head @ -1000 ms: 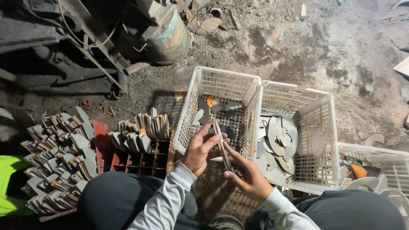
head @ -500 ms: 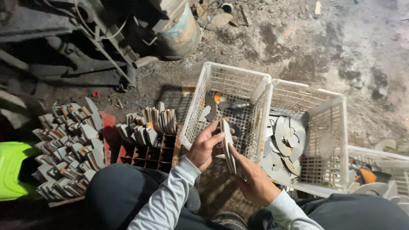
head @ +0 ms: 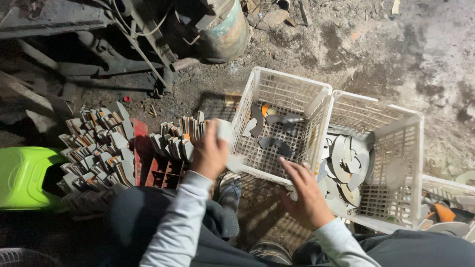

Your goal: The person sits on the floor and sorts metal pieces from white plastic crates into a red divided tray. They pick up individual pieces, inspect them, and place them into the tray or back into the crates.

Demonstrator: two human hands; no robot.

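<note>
The left hand (head: 210,154) is closed around a pale, blurred flat piece (head: 225,131), held just above the near-left corner of the left white basket (head: 316,99) and beside the rows of stacked blades (head: 175,141) in a red crate (head: 163,170). The right hand (head: 304,193) is open, fingers spread, empty, over the near rim of that basket. Dark curved blades (head: 277,144) lie on its floor. The right white basket (head: 410,148), touching it, holds pale round blades (head: 346,163). A green container (head: 22,178) sits at the far left on the dirt floor (head: 396,59).
</note>
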